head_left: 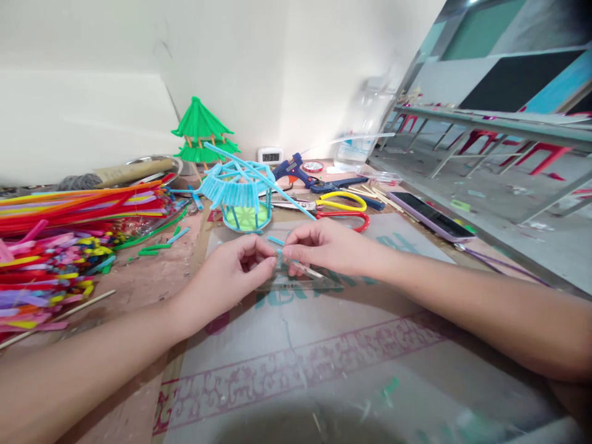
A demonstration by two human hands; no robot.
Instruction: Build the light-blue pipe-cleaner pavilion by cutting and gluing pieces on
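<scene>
My left hand (250,265) is closed in a pinch, its fingertips almost meeting those of my right hand (319,246). Both pinch a light-blue pipe cleaner (276,240); the part between the fingers is small and blurred. A long blue length (259,177) slants from behind my right hand up to the left, across a round blue pipe-cleaner frame (245,197). That frame has a fringed roof and a yellow-green base, and stands just beyond my hands. Under my fingers lies a clear ruler (300,283), partly covered by them.
Bundles of coloured pipe cleaners (69,246) fill the left side. Behind stand a green tiered roof model (201,132), a small digital clock (270,155) and a blue glue gun (293,169). Scissors (345,206) with yellow and red handles and a phone (430,216) lie to the right.
</scene>
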